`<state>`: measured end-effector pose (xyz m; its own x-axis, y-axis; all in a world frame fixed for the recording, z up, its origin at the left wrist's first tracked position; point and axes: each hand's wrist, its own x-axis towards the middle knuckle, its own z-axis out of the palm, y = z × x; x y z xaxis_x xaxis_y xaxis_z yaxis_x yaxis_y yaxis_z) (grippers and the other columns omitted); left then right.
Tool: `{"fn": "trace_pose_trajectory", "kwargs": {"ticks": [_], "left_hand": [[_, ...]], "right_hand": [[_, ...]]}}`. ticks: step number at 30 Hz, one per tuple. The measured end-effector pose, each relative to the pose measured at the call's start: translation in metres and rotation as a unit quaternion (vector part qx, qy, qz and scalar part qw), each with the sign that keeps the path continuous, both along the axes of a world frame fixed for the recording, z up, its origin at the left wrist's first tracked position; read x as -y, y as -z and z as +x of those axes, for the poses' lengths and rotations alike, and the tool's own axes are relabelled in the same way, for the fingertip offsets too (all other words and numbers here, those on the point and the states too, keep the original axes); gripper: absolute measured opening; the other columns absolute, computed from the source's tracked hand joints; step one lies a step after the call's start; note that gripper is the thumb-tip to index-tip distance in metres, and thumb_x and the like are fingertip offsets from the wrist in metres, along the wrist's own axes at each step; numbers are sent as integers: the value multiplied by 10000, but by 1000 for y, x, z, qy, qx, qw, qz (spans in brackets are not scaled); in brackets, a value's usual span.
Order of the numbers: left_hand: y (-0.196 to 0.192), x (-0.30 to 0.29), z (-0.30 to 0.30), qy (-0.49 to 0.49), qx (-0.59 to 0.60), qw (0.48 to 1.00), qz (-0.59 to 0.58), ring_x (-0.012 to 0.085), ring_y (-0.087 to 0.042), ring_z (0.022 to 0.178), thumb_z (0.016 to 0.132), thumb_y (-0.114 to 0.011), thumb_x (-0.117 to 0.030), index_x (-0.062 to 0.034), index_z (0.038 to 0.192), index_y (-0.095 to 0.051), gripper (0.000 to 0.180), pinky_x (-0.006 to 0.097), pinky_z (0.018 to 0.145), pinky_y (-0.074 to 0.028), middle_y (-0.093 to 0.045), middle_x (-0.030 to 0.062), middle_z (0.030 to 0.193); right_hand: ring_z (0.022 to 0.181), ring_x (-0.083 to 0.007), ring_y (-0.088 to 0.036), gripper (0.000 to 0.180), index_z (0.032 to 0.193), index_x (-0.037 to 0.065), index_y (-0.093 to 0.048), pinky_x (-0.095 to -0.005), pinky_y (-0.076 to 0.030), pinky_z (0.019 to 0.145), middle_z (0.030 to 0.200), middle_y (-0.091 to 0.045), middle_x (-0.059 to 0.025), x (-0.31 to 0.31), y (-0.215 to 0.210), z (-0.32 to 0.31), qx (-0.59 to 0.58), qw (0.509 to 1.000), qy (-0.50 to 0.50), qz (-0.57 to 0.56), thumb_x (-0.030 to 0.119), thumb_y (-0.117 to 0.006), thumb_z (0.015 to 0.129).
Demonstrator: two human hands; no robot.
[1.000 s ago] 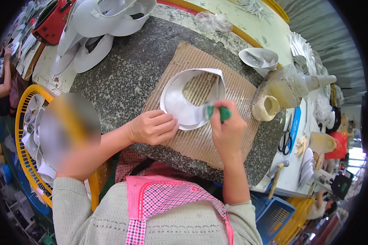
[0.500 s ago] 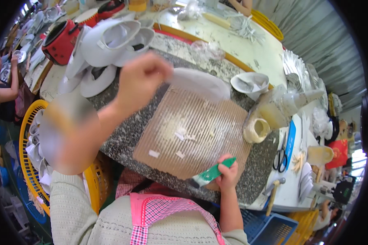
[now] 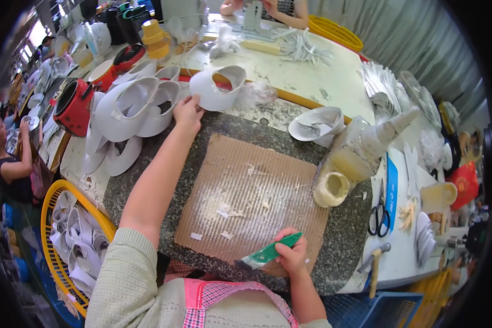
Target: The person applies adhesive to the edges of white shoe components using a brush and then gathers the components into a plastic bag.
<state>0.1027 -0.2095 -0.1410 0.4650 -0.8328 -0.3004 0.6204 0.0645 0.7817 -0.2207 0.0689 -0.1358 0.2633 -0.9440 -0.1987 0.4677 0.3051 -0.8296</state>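
My left hand (image 3: 188,113) reaches out to the far left, its fingers closed on the near edge of a white shoe upper (image 3: 212,100) with an oval opening. The upper is tilted up beside a pile of similar white uppers (image 3: 118,121). Over the near edge of a ridged cardboard sheet (image 3: 268,158), my right hand (image 3: 293,255) grips a green-handled brush (image 3: 273,250), dark bristles pointing left. Pale crumbs and small white scraps lie on the cardboard. To its right stands an open, cream-crusted glue pot (image 3: 331,188), next to a smeared tapered bottle (image 3: 355,153).
The cardboard lies on a speckled stone slab (image 3: 235,123). A single white upper (image 3: 317,123) rests at its far right. Scissors (image 3: 378,218) and a hammer (image 3: 375,268) lie farther right. A yellow basket (image 3: 45,218) of uppers stands left. Across the table sits another person (image 3: 290,13).
My left hand has moved the white upper off the cardboard's far edge, up and left to the pile. The right hand still holds the brush, slightly lower. The view has shifted.
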Motion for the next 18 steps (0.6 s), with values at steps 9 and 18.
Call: {"fn": "trace_pose_trajectory", "kwargs": {"ticks": [9, 18], "left_hand": [[-18, -41, 1, -110, 886, 447, -46, 293, -481, 998, 731, -538, 31, -113, 1136, -501, 432, 376, 806, -413, -509, 121, 1077], [-25, -16, 11, -197, 645, 738, -19, 252, -435, 1094, 787, -569, -164, -129, 1068, -577, 284, 378, 859, -375, -493, 80, 1145]], "right_hand": [[483, -78, -505, 168, 872, -3, -536, -180, -376, 416, 682, -584, -62, 5, -2, -6, -33, 999, -40, -6, 34, -629, 737], [579, -67, -549, 135, 913, -15, -540, -184, -432, 501, 768, -592, -58, -3, 0, -7, 56, 998, 16, -18, 16, -589, 791]]}}
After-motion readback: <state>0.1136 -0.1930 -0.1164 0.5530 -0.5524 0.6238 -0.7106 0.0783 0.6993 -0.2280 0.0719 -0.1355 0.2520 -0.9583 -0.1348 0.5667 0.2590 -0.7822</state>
